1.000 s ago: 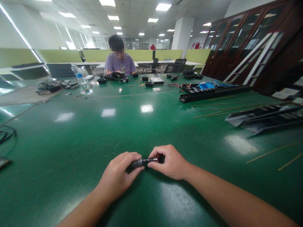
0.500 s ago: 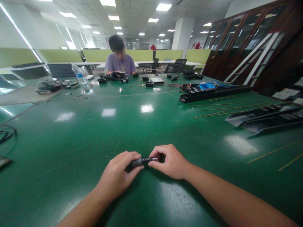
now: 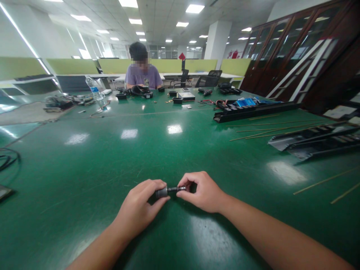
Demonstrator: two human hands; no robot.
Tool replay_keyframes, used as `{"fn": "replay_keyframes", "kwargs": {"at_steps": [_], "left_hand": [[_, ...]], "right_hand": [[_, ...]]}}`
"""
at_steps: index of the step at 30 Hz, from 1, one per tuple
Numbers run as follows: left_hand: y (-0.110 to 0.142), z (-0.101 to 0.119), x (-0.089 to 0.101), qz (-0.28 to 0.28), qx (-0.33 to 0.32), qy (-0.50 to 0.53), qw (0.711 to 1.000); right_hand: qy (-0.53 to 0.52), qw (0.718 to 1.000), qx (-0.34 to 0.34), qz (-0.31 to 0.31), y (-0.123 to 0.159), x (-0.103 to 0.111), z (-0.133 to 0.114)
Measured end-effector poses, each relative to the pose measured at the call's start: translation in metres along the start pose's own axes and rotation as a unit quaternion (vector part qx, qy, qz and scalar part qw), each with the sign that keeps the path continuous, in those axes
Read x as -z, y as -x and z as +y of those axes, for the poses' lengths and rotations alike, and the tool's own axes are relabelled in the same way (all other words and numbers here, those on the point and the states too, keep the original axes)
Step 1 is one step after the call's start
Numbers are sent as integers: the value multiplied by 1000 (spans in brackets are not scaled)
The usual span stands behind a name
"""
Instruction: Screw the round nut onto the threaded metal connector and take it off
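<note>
Low over the green table (image 3: pixel 112 157), near its front edge, both my hands hold one small dark metal part (image 3: pixel 168 190). My left hand (image 3: pixel 140 208) is curled round its thicker grey cylindrical end. My right hand (image 3: pixel 201 191) pinches the thin threaded end between thumb and fingers. The part lies level between the two hands, just above the tabletop. What sits inside my right fingers is hidden.
A person in a purple shirt (image 3: pixel 143 75) sits at the far side with black gear. A water bottle (image 3: pixel 95 92) stands far left. Long black trays (image 3: pixel 253 108) and dark channels (image 3: pixel 315 140) lie at the right with thin wooden rods (image 3: pixel 275 129). Cables (image 3: pixel 7 161) lie at left.
Almost nothing has moved; both hands keep their hold on the part, with only a slight shift of the fingers.
</note>
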State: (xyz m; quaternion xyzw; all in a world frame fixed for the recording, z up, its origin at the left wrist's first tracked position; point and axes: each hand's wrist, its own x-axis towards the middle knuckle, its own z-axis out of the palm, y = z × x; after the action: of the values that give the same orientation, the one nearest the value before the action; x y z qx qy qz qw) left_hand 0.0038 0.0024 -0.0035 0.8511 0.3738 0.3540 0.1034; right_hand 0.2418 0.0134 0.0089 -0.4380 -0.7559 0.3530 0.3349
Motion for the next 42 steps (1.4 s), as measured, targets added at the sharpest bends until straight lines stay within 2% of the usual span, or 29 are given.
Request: {"fn": "replay_keyframes", "kwargs": {"at_steps": [42], "left_hand": [[0,-3,7,-3,14,-19,1000]], "right_hand": [[3,1000,-2,-1,-2,4,-1]]}}
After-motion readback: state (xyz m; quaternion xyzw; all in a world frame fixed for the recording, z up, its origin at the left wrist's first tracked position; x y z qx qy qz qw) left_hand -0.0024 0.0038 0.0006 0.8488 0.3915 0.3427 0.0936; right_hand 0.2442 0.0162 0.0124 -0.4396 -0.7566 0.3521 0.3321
